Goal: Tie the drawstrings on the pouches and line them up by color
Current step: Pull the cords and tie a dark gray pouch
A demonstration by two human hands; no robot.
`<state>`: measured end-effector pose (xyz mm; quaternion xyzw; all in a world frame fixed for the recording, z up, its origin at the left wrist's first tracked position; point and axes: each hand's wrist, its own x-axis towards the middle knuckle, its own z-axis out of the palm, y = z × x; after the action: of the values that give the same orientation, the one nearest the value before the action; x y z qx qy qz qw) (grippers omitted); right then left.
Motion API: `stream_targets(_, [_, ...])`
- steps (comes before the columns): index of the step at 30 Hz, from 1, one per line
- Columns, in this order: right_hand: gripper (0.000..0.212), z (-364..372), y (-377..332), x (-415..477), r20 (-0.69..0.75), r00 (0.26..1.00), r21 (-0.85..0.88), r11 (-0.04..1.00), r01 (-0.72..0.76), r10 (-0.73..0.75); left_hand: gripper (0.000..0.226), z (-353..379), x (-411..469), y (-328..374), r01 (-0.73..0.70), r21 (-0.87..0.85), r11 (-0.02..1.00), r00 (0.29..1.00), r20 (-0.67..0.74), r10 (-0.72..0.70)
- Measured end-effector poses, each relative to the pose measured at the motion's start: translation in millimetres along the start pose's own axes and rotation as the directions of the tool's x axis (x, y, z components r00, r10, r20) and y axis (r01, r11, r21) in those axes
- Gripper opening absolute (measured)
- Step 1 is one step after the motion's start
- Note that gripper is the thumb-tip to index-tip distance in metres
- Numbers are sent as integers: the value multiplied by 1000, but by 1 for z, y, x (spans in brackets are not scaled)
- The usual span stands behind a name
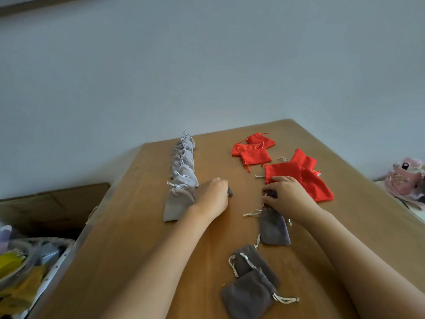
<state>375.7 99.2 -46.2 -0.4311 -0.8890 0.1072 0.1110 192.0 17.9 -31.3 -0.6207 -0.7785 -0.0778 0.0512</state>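
Head view: two untied dark grey pouches [250,284] nearest. Farther, right hand [285,194] pinches another's gathered neck [270,194]; left hand [212,194] curls round dark fabric [230,191]. Beyond: tied light grey row [182,178], red pouches [299,176] heaped. Likely soft, light, floppy; take by cords.

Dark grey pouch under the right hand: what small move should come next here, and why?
Likely pull the cords tight and knot them. The right hand pinches the neck of this dark grey pouch, whose cords lie loose, while the light grey pouches already lie in a row with bows. The left hand covers something dark; what it is cannot be told.
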Motion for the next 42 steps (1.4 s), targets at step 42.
stream_targets(42, [15,-24,-45,-17,-119,987,760,629,163,-112,41,-15,-69,5,218,-935,281,975,199,-96])
